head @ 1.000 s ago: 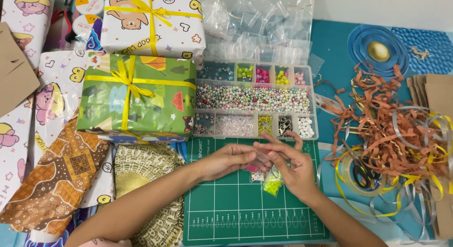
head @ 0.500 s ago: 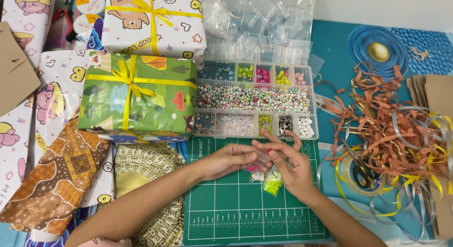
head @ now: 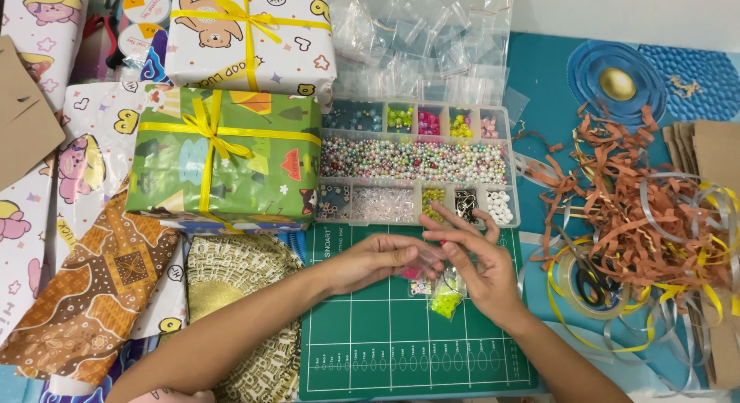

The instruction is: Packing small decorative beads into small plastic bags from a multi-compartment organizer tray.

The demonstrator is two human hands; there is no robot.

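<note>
Both hands over cutting mat's (head: 385,349) top edge: left hand (head: 378,263) and right hand (head: 478,268) fingertips pinch a small clear bag (head: 428,254), filled bead bags (head: 443,299) underneath, bead box (head: 416,162) open, more bagging apparently left.

green box (head: 223,160), yellow ribbon, left of bead case | white box (head: 250,37) behind | clear bags (head: 424,52) top

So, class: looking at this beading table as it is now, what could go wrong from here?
1. Both hands, left hand and right hand, pinch a small clear bag; a slip could scatter its contents over the green cutting mat.
2. The bead organiser appears to be uncovered just beyond the fingers; a knock might mix its compartments.
3. Scissors lie half buried in ribbon and paper shreds, so a blind reach could meet the blades.
</note>
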